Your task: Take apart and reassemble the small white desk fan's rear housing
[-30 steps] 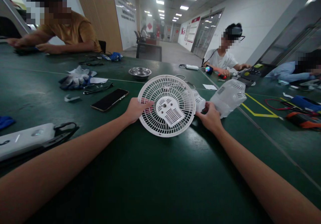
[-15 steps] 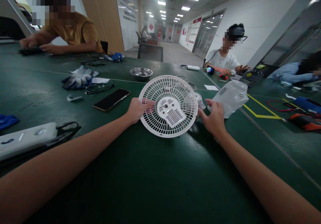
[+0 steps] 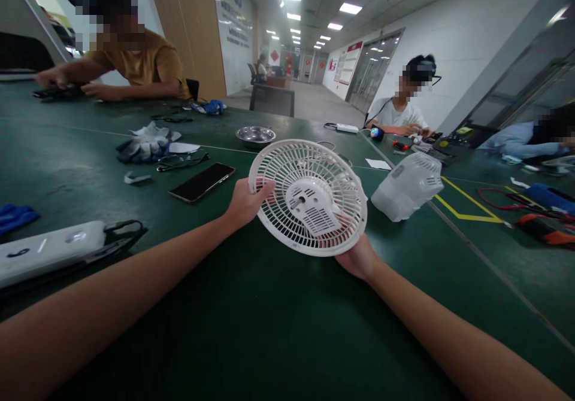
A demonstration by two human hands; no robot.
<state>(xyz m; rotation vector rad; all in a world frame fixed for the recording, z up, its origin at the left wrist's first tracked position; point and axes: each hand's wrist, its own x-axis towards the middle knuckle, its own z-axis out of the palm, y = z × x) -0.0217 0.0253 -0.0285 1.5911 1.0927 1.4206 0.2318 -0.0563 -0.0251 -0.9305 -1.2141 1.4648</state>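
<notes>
A round white fan grille (image 3: pixel 274 224) is held up over the green table, its slotted centre and a short shaft facing me. My left hand (image 3: pixel 247 205) grips its left rim, thumb across the bars. Behind the lower right of the grille is my right hand (image 3: pixel 357 256), its fingers partly seen through the bars near the white part behind the centre; what exactly they hold is hidden. To the right, a translucent white plastic housing (image 3: pixel 406 187) rests on the table.
Left of the grille lie a black phone (image 3: pixel 202 182), gloves (image 3: pixel 148 142), a white power strip (image 3: pixel 54 248) and cables. Beyond it sits a metal bowl (image 3: pixel 256 136). A blue and orange tool (image 3: pixel 545 228) lies far right. Several people work around the table (image 3: pixel 278 341).
My right hand has moved from beside the housing to behind the grille's lower right. The grille has tilted, and its shaft now shows at the centre. The view has shifted slightly.
</notes>
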